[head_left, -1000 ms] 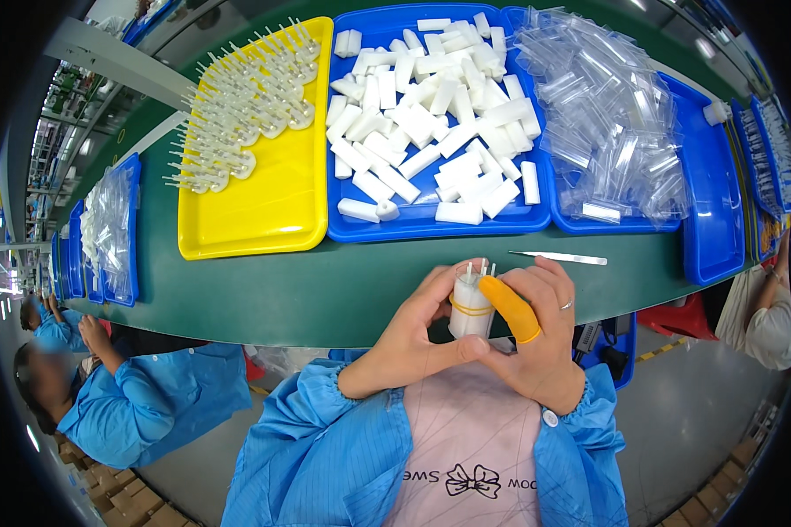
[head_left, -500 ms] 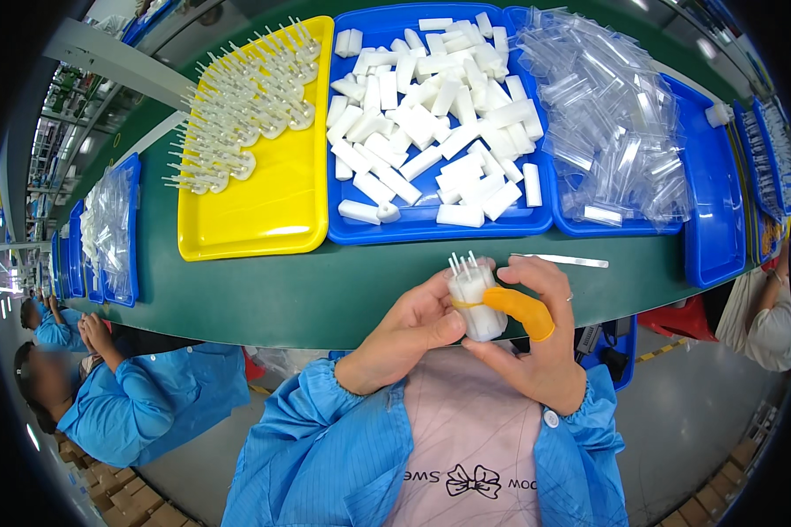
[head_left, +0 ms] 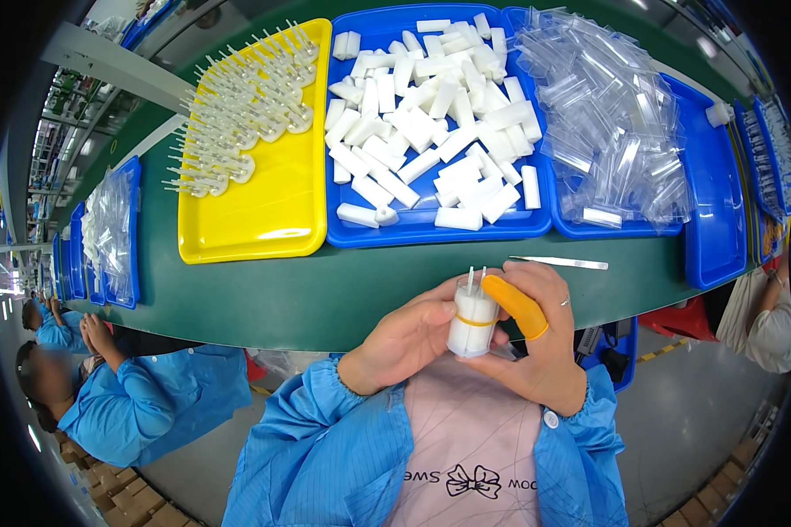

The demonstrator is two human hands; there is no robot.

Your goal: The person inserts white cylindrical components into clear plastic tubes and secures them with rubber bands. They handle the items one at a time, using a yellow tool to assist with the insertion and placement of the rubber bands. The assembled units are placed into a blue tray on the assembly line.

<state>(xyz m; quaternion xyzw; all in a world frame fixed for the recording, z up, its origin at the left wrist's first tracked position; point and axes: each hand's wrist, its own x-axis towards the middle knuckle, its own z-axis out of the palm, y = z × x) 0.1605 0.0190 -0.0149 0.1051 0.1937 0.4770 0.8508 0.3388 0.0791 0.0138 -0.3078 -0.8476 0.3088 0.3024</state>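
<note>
Both hands, the left hand [head_left: 409, 338] and the right hand [head_left: 536, 351] with its orange finger cot [head_left: 511, 303], pinch a small banded bundle of white foam blocks [head_left: 472, 321] at lower centre; it looks light and squashy, best gripped by its sides.

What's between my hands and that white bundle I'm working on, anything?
Nothing visible: the left hand and the right hand both grip the white bundle directly, apart from an orange finger cot on one right finger.
</note>
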